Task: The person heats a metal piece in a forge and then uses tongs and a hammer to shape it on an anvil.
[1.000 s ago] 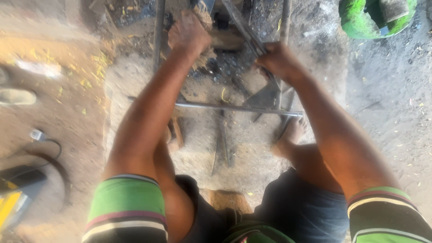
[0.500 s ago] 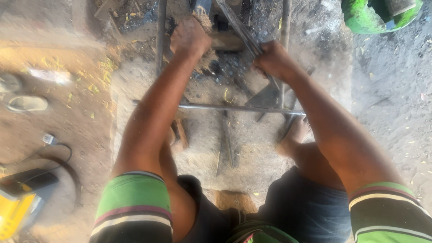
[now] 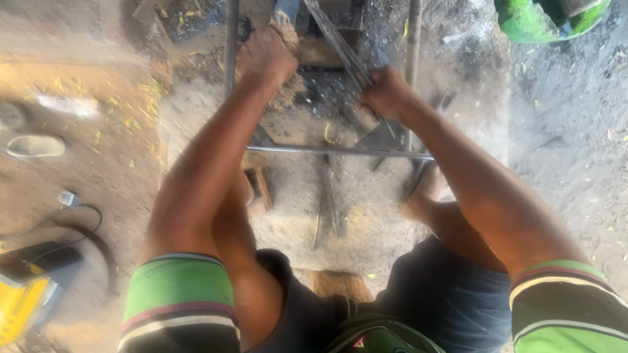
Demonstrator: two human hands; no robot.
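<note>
Metal strip (image 3: 337, 46) runs diagonal from top centre down to right hand (image 3: 387, 95); right hand fingers closed around its lower end, strip goes up and away from grip; left hand (image 3: 265, 55) clenched in fist on wooden handle (image 3: 286, 27), tool head not visible; both hands above dirty stone slab (image 3: 366, 216); thin steel rod (image 3: 340, 151) lies across slab, below both wrists; yellow tool (image 3: 19, 307) on ground, far left.
</note>
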